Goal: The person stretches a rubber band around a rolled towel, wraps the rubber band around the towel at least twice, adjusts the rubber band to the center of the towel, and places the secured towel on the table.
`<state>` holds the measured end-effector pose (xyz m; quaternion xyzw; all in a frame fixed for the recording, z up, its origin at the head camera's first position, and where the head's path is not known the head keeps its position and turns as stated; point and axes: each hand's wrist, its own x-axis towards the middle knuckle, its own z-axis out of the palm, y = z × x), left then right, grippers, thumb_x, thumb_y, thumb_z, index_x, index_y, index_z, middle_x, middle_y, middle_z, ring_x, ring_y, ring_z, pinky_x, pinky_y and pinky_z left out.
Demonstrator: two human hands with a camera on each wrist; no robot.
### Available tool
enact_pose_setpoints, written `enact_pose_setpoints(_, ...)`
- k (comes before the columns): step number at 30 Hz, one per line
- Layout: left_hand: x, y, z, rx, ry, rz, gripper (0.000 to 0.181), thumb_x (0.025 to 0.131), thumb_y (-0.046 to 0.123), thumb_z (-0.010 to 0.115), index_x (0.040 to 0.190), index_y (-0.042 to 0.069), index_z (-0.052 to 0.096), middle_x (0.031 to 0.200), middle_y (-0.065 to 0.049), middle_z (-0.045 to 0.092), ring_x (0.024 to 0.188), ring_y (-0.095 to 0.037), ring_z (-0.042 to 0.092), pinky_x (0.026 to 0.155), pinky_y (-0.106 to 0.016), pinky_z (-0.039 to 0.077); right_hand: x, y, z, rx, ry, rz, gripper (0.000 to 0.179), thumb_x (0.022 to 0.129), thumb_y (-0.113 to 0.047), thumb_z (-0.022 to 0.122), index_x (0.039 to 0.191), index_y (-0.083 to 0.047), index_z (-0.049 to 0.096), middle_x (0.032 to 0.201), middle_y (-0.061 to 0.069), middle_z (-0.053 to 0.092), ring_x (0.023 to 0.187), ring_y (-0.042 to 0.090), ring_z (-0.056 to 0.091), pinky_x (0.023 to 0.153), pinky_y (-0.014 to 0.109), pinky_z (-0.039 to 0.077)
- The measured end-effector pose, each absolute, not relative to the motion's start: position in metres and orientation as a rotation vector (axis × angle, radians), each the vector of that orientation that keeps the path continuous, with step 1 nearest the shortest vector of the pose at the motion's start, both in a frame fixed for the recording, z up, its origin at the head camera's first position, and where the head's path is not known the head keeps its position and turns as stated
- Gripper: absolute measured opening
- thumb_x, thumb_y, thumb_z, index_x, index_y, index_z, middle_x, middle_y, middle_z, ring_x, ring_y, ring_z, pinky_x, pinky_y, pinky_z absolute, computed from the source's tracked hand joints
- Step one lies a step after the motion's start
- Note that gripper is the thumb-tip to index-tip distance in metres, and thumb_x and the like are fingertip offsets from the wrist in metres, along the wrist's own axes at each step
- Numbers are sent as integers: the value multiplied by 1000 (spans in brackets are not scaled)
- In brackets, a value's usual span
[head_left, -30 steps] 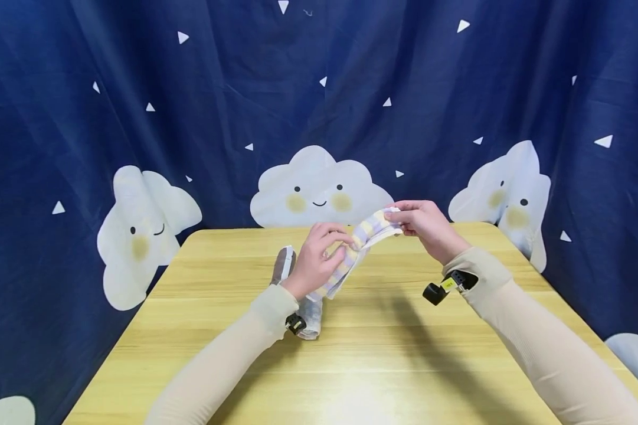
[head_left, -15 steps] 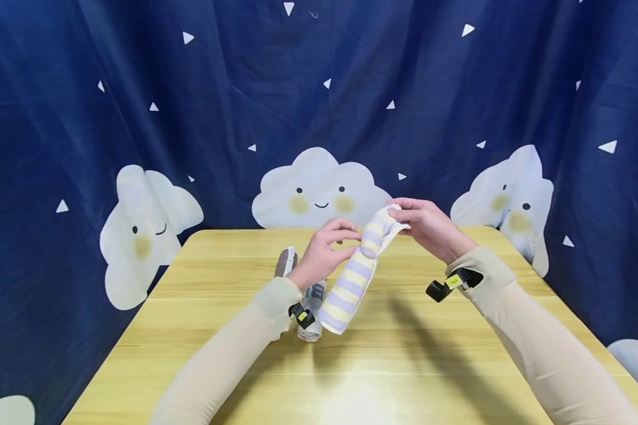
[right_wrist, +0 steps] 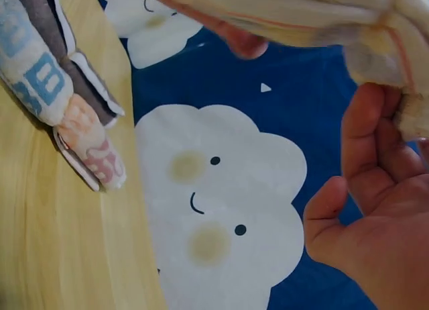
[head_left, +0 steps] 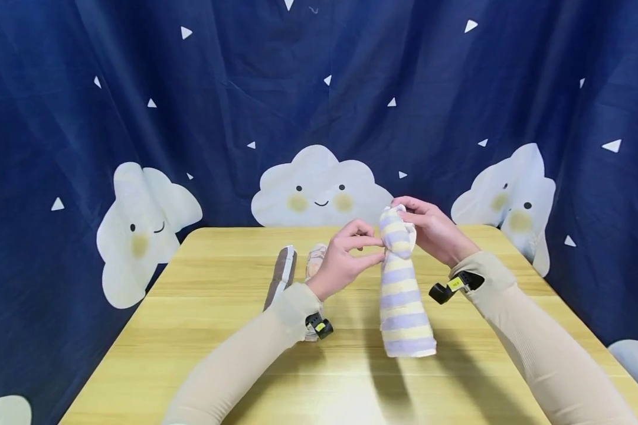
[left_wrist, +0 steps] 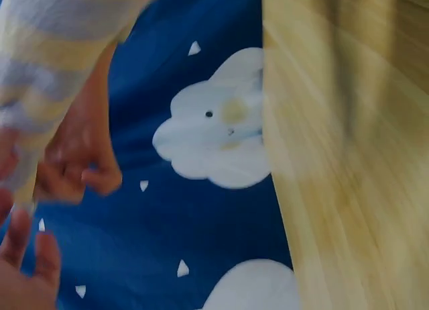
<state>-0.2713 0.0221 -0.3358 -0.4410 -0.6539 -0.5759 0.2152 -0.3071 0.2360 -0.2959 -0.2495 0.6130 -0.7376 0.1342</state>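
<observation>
A towel with pale purple and yellow stripes, folded into a long strip, hangs above the table in the head view. My right hand grips its upper end. Below that, the fingers and thumb of my left hand pinch its left edge, where the strip narrows. In the left wrist view, the striped cloth slants across the top left, with my left hand below it. The right wrist view has the towel's pale underside above my right hand.
On the wooden table, left of the striped towel, lie a rolled brown towel and a rolled white towel with blue letters and pinkish marks. My left forearm partly covers both. A blue cloud-print curtain stands behind the table.
The striped towel has swung from slanting down-left to hanging nearly straight, its lower part now to the right. My left hand has moved right along with it; the right hand has barely moved.
</observation>
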Motion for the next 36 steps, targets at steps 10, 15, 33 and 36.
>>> enact_pose_setpoints(10,-265,37,-332,-1092,-1703,-1525,8,74,-4,71,82,-2,71,86,-11,44,77,-26,45,61,-38,41,-305,233,-307,-712,1729,-2253,15,96,-10,45,109,-11,52,101,2,57,85,14,57,72,25,50)
enact_pose_setpoints(15,-275,51,-348,-1116,-1691,-1453,11,75,5,74,85,2,73,86,-5,45,78,-19,46,60,-33,42,-302,231,-313,-700,1699,-2299,16,96,-9,46,109,-12,54,98,3,58,77,15,60,64,26,52)
enact_pose_setpoints(33,-280,61,-352,-835,-1666,-772,10,82,18,66,83,12,74,79,4,49,74,-13,43,69,-25,36,-301,219,-313,-639,1740,-2423,16,94,-12,50,108,-14,58,105,0,59,84,12,60,69,21,51)
enact_pose_setpoints(36,-283,62,-354,-876,-1673,-820,8,81,15,66,81,11,73,78,4,49,75,-13,43,70,-24,36,-302,220,-316,-608,1763,-2418,17,94,-13,51,110,-14,57,105,0,59,83,11,60,68,21,51)
